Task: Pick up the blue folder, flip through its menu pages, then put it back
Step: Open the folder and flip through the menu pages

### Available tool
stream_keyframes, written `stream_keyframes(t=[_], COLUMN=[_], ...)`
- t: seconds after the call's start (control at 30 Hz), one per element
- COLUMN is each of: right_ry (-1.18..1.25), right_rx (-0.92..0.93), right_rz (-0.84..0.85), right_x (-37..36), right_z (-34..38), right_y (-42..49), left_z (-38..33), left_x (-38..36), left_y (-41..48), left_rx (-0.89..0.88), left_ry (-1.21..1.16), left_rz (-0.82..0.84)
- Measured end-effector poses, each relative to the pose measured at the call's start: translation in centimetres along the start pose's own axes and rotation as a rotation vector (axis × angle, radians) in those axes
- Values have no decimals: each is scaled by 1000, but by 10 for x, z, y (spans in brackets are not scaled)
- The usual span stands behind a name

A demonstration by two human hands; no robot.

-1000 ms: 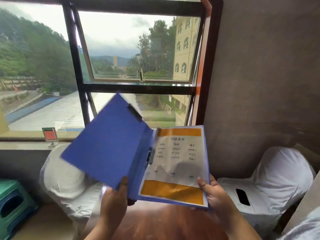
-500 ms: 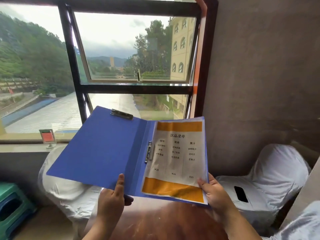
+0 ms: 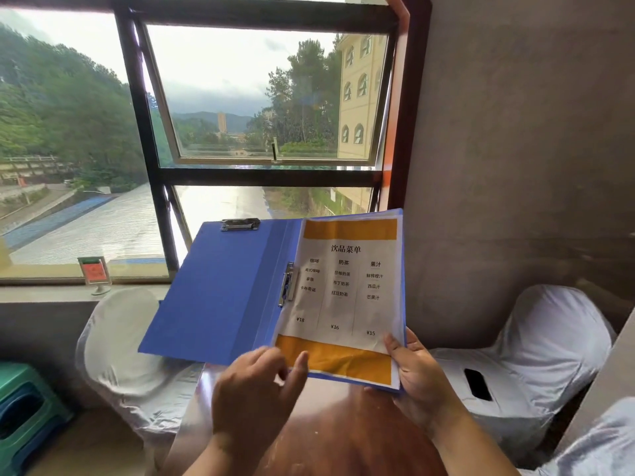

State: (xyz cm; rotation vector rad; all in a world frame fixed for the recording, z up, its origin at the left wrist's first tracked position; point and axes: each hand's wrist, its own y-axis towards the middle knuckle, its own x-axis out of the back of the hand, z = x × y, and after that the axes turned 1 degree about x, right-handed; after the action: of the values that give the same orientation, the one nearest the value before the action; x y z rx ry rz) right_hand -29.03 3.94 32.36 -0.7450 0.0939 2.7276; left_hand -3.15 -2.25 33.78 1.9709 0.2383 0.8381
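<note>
Nearest the camera, the wooden table (image 3: 343, 438) occupies the lower centre. Above it, the left hand (image 3: 256, 389) is loosely curled with fingers partly spread; its fingertips (image 3: 302, 360) lie at the bottom edge of the menu page (image 3: 343, 290), and whether they pinch the sheet cannot be determined. The right hand (image 3: 417, 376) grips the lower right corner of the blue folder (image 3: 220, 297), thumb on top of the page, fingers beneath. The folder is held open in the air above the table, tilted toward the viewer, left cover spread flat, with a metal clip (image 3: 287, 285) at the spine and a second clip (image 3: 239, 224) on the top edge of the left cover. Behind it, two white-covered chairs (image 3: 549, 345) stand left and right; a dark phone (image 3: 477, 384) lies on the right seat. A green stool (image 3: 24, 407) stands at far left. Farther back, a small sign stand (image 3: 95, 273) sits on the sill below the window (image 3: 264, 97).
</note>
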Motion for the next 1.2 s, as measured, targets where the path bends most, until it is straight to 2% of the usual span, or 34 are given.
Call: stream_keyframes(t=[0.1, 0.17, 0.23, 0.3, 0.37, 0.43, 0.5, 0.57, 0.63, 0.77, 0.83, 0.87, 0.93, 1.1, 1.13, 1.2], right_ry=[-8, -30, -46, -42, -48, -56, -62, -85, -76, -33, -19, -7, 5, -54, -60, -64], right_rx=[-4, -6, -5, -16, -27, -29, -13, 9, 48, 95, 94, 90, 81, 41, 42, 61], right_rz=[14, 31, 76, 139, 172, 180, 163, 89, 2, -67, -54, -46, -19, 62, 71, 75], right_x=[-13, -20, -28, -32, -31, -29, -26, -19, -7, 14, 15, 15, 15, 5, 2, -2], right_z=[-1, 0, 2, 5, 6, 7, 9, 10, 13, 18, 21, 22, 23, 20, 18, 16], right_y=[-3, -5, -9, -13, -15, -15, -15, -14, -11, -6, -6, -5, -4, 1, 3, 6], left_z=[-16, -25, -30, -29, -28, -29, -28, -22, -15, 10, 18, 19, 12, -17, -22, -31], left_x=[-9, -15, -17, -18, -18, -18, -17, -15, -11, -6, -4, -3, 0, -8, -11, -15], left_y=[13, 17, 19, 22, 25, 30, 36, 40, 44, 50, 46, 41, 31, 26, 28, 31], left_rx=[-92, -62, 13, 14, -58, -128, -126, 37, 360, 949, 1080, 1058, 849, -36, -128, -124], left_ry=[9, 117, 145, 112, 78, 67, 34, -103, -357, -834, -824, -717, -509, -144, -74, 5], left_rz=[147, 265, 314, 293, 235, 203, 157, 102, 16, -157, -186, -193, -188, 99, 161, 258])
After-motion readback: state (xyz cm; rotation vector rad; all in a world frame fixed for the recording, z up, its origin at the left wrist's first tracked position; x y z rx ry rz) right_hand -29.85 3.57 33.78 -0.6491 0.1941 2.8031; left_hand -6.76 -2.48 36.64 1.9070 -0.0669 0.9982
